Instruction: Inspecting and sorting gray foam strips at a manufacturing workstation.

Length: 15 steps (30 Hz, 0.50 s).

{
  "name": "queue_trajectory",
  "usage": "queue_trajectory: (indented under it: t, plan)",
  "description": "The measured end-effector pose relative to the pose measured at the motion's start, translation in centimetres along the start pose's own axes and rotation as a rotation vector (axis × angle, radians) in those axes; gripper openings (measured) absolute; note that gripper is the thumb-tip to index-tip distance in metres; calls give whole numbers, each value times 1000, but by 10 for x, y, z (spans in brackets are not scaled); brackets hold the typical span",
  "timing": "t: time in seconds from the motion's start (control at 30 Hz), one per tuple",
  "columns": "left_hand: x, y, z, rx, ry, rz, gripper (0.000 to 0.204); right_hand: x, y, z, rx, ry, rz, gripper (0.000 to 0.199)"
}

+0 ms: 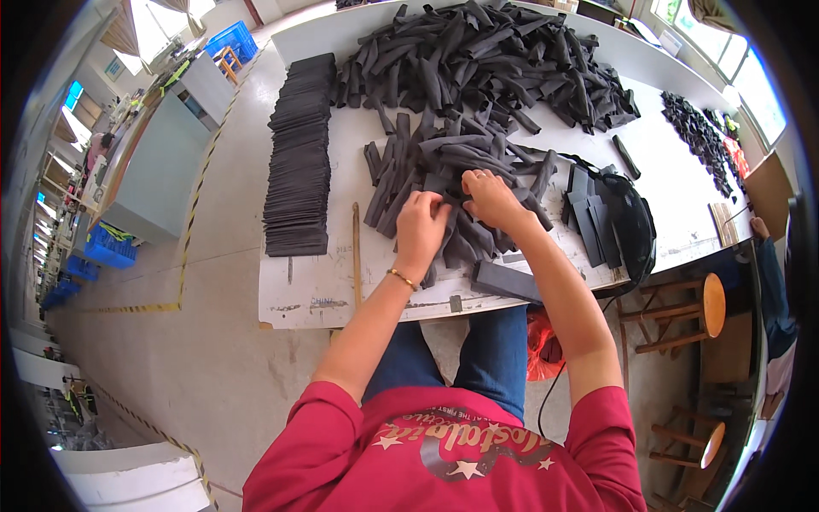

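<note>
My left hand (421, 229) and my right hand (495, 201) are close together over a pile of curled dark grey fabric pieces (394, 175) on the white table. The left thumb and fingers pinch a dark fabric piece (438, 183) between the hands. My right fingers are bent inward at the same spot, closed on dark fabric, though their tips are partly hidden. More loose curled pieces (467, 243) lie under and around both wrists. Near the front edge, below my right forearm, sits a dark grey block-like bundle (503, 280).
A long neat stack of flat dark pieces (299, 162) runs along the table's left side. Behind lies a large heap of curled pieces (478, 60). A wooden stick (357, 256) rests left of my hands. A black bag (630, 226) and flat dark strips (590, 213) lie right. Stools (713, 307) stand beyond.
</note>
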<state>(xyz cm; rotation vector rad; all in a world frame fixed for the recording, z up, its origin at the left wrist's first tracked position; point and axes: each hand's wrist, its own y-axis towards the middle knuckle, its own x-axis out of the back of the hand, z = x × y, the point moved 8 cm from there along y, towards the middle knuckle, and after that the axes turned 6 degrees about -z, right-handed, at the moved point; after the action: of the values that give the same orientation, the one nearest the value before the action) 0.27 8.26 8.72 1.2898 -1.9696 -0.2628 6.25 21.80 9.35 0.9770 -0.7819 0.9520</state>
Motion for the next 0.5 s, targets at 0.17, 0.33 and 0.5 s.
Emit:
queue_trajectory:
  t: [0.17,0.33,0.5]
  plan:
    - [-13,-14,13,78,233,17,31,15,-2,-1,-96,93,-38,32]
    - [-3,-20,11,62,182,27,22,51,-15,1,-132,293,-281,27]
    - [18,-43,-13,322,-243,67,20,48,-37,-28,-348,1153,-292,18]
